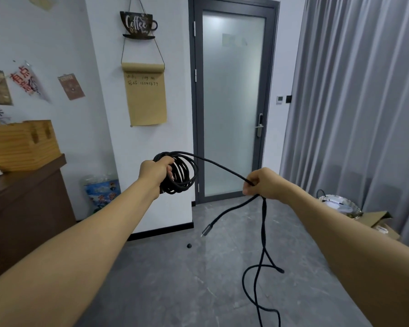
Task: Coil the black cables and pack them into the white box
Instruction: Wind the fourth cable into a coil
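My left hand [155, 171] grips a coil of black cable [182, 173] made of several loops, held up in front of the white wall. From the coil a single strand arcs right to my right hand [261, 184], which pinches it. Below that hand two strands of loose cable [262, 232] hang down and trail off the bottom edge. One end with a metal plug [206, 230] dangles left of them above the floor. No white box is in view.
A brown wooden counter [21, 199] stands at the left with a wooden organiser [24, 145] on it. A frosted glass door [232, 102] is straight ahead, grey curtains [354, 102] on the right. A cardboard box [378, 223] and a fan [340, 204] sit on the floor at right.
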